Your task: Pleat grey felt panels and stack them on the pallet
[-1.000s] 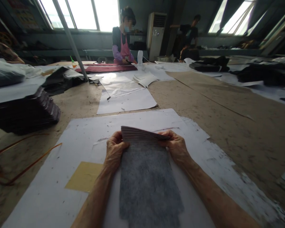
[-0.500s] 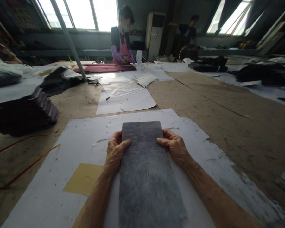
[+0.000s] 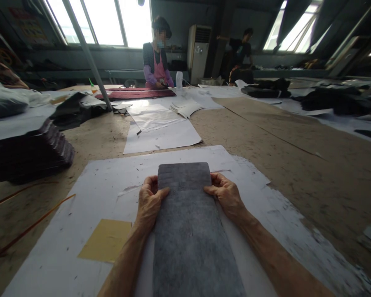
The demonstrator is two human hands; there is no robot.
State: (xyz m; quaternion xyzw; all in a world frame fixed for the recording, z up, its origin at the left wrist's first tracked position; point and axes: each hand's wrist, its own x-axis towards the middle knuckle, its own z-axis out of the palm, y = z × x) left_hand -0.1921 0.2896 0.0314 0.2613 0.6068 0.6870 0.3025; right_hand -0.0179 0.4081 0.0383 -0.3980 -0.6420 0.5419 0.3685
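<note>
A stack of grey fabric pieces (image 3: 191, 231) runs lengthwise in front of me, its far end facing away and its near end cut off by the bottom of the view. My left hand (image 3: 150, 202) grips the left edge near that far end, thumb on top and fingers beneath. On the opposite edge my right hand (image 3: 227, 196) pinches the stack the same way. Under it all lies a large white paper sheet (image 3: 105, 177). A square of yellow tape or paper (image 3: 106, 240) sits on the sheet beside my left forearm.
A dark stack of cut pieces (image 3: 31, 152) stands at left, near an orange strap (image 3: 37, 225). White sheets (image 3: 160, 136) lie farther ahead. A metal pole (image 3: 86, 53) rises at the left. Across the table a co-worker in a pink apron (image 3: 158, 64) stands by dark red fabric (image 3: 139, 94).
The far end of the stack was bent up with its layered edges fanned out; it now lies flatter and even. Both hands keep their hold at the sides. The view has tilted slightly upward.
</note>
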